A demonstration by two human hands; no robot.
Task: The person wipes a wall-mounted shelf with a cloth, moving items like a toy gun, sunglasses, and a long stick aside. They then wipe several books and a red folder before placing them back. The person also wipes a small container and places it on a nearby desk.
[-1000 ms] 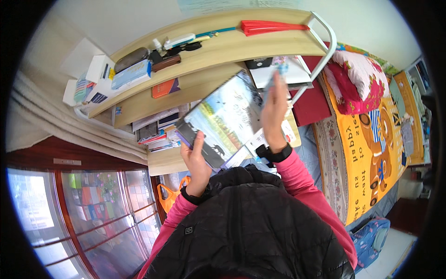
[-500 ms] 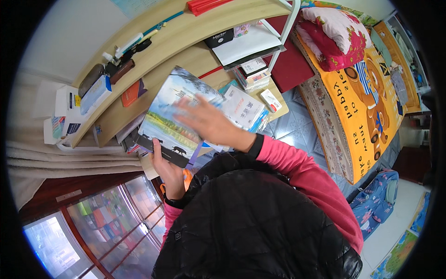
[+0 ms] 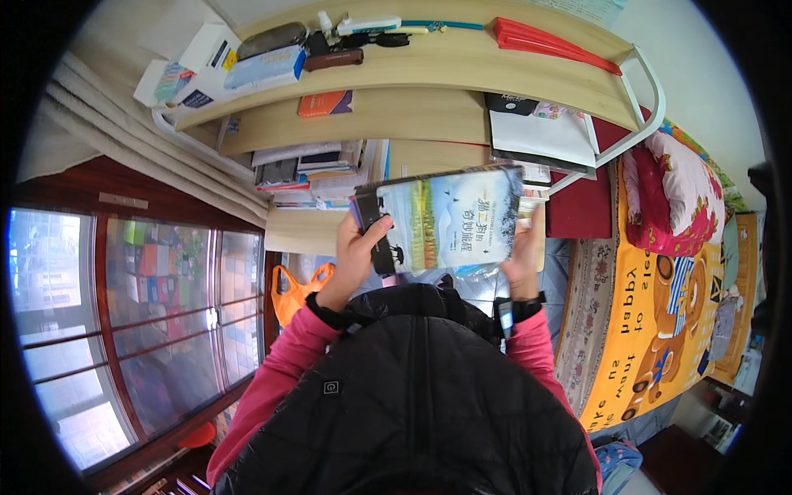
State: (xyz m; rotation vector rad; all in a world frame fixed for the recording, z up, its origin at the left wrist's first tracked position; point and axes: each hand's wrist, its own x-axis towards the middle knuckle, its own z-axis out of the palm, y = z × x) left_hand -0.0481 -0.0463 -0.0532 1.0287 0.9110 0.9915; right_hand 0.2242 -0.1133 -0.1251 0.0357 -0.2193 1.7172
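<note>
Head: left fingers [image 3: 377, 233] pinch the book [image 3: 452, 219], right fingers [image 3: 537, 221] extended.

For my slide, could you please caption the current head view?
A person's left hand grips an illustrated-cover book, right hand at its right edge, near a wooden shelf.

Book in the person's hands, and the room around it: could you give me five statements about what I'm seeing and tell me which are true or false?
The left hand grips the book. True.

The right hand is out of view. False: it is at the book's right edge.

A long red object lies on the top shelf. True.

The bed is on the person's left. False: it is on the right.

The orange bag is left of the book. True.
</note>
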